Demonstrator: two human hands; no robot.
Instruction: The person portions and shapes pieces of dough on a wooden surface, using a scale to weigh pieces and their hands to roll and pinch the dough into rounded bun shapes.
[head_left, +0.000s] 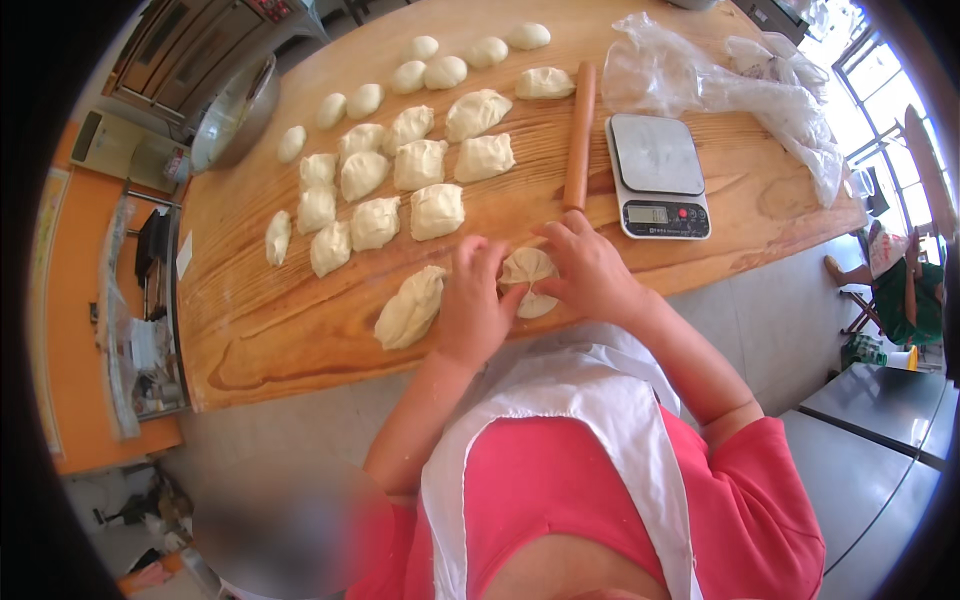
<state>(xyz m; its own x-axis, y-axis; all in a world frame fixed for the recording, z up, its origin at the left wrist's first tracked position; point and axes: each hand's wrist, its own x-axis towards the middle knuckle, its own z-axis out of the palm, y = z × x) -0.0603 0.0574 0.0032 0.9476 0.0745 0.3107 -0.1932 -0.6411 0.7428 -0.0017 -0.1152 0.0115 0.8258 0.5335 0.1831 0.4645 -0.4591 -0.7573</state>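
Note:
At the near edge of the wooden table, a small piece of dough (529, 267) with gathered folds on top sits between my hands. My left hand (474, 304) curves around its left side, thumb pressed against it. From the other side my right hand (592, 271) holds it with thumb and fingers. The underside of the dough is hidden. Just left of my left hand lies a longer, uneven lump of dough (410, 307). Beyond it, several cut dough chunks (437, 212) lie in loose rows, with several smooth round dough balls (445, 73) farther back.
A wooden rolling pin (580, 139) lies beyond my right hand, beside a digital kitchen scale (658, 161). Crumpled clear plastic bags (697, 79) spread over the far right of the wooden table (300, 322). A large metal bowl (234, 112) stands at the far left edge. A person (907, 292) sits at the right.

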